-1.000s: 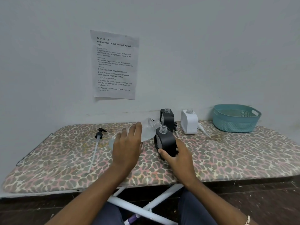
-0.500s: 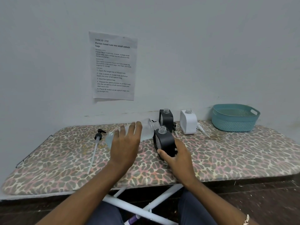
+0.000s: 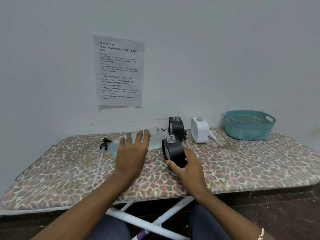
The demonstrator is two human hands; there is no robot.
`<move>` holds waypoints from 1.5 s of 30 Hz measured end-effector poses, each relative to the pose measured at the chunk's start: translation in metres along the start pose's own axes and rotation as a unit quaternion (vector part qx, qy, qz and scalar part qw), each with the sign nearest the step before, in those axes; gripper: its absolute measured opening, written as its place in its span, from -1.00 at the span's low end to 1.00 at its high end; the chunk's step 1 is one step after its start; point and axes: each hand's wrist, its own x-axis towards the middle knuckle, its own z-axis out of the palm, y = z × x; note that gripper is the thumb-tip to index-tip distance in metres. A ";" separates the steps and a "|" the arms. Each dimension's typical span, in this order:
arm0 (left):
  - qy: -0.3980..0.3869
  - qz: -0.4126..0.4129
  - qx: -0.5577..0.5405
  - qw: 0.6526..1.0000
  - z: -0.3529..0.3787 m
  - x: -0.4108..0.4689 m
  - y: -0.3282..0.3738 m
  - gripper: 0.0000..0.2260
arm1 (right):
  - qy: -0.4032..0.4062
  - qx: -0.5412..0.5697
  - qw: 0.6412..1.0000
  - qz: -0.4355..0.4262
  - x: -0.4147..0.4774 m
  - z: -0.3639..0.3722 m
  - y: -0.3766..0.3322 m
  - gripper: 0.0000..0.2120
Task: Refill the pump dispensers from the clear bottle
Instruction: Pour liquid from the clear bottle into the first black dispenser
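My left hand grips the clear bottle, which lies tipped almost flat with its open neck right at the mouth of the near black dispenser. My right hand holds that dispenser at its base, on the leopard-print board. The dispenser's pump is off and its threaded neck is open. Behind stand a second black dispenser and a white dispenser, both with open necks.
A black pump head with a long tube lies on the board to the left. A white pump lies beside the white dispenser. A teal basket sits at the back right. A printed sheet hangs on the wall.
The clear bottle has tilted further, its base swinging down and left while its neck stays at the dispenser's mouth. My right hand keeps its hold.
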 end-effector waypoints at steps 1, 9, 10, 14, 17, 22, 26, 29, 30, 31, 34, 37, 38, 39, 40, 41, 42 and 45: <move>-0.001 0.001 0.002 1.000 0.000 0.000 0.000 -0.26 | 0.000 -0.002 1.000 -0.001 0.000 0.000 0.000 -0.67; -0.004 0.013 0.011 1.000 -0.003 0.004 -0.002 -0.26 | -0.001 0.000 1.000 -0.004 0.000 0.000 0.000 -0.69; -0.005 0.015 0.011 1.000 -0.004 0.004 -0.002 -0.26 | 0.000 0.003 1.000 -0.005 0.000 0.000 0.000 -0.69; -0.005 0.020 0.016 1.000 -0.005 0.006 -0.003 -0.27 | 0.001 0.004 1.000 -0.009 0.000 0.000 0.000 -0.69; -0.006 0.027 0.018 0.999 -0.007 0.007 -0.004 -0.28 | 0.001 0.003 1.000 -0.006 0.000 -0.001 0.000 -0.70; -0.001 0.036 0.027 0.999 -0.009 0.009 -0.007 -0.29 | -0.001 0.005 1.000 -0.002 0.000 0.000 0.001 -0.69; -0.007 0.039 0.030 0.999 -0.010 0.009 -0.007 -0.27 | -0.001 0.007 1.000 -0.003 0.000 0.000 0.001 -0.68; -0.009 0.039 0.033 0.999 -0.010 0.009 -0.007 -0.26 | -0.002 0.011 1.000 0.001 0.000 0.000 0.001 -0.68; -0.007 0.040 0.035 0.999 -0.010 0.009 -0.007 -0.26 | -0.002 0.013 1.000 0.001 0.000 0.000 0.001 -0.68; -0.006 0.040 0.036 0.999 -0.011 0.010 -0.007 -0.26 | -0.002 0.014 1.000 0.001 0.000 0.000 0.001 -0.68; -0.007 0.042 0.036 0.998 -0.011 0.010 -0.007 -0.25 | -0.001 0.011 1.000 0.002 0.000 0.000 0.001 -0.69; -0.009 0.042 0.038 0.998 -0.011 0.011 -0.007 -0.24 | 0.000 0.009 1.000 0.002 0.000 0.000 0.001 -0.69; -0.010 0.042 0.038 0.998 -0.011 0.011 -0.008 -0.24 | 0.000 0.010 1.000 0.003 0.000 0.000 0.001 -0.68; -0.010 0.042 0.038 0.998 -0.010 0.010 -0.008 -0.24 | -0.001 0.010 1.000 0.003 0.000 0.000 0.001 -0.67; -0.010 0.042 0.037 0.998 -0.011 0.010 -0.008 -0.24 | -0.001 0.009 1.000 0.003 0.000 0.000 0.001 -0.67; -0.011 0.041 0.036 0.998 -0.011 0.010 -0.008 -0.24 | -0.002 0.007 1.000 0.002 0.000 0.001 0.001 -0.66; -0.012 0.041 0.035 0.998 -0.011 0.010 -0.008 -0.24 | -0.002 0.005 1.000 0.002 0.000 0.001 0.001 -0.65; -0.012 0.041 0.035 0.998 -0.011 0.010 -0.008 -0.24 | -0.002 0.003 1.000 0.001 0.000 0.001 0.002 -0.63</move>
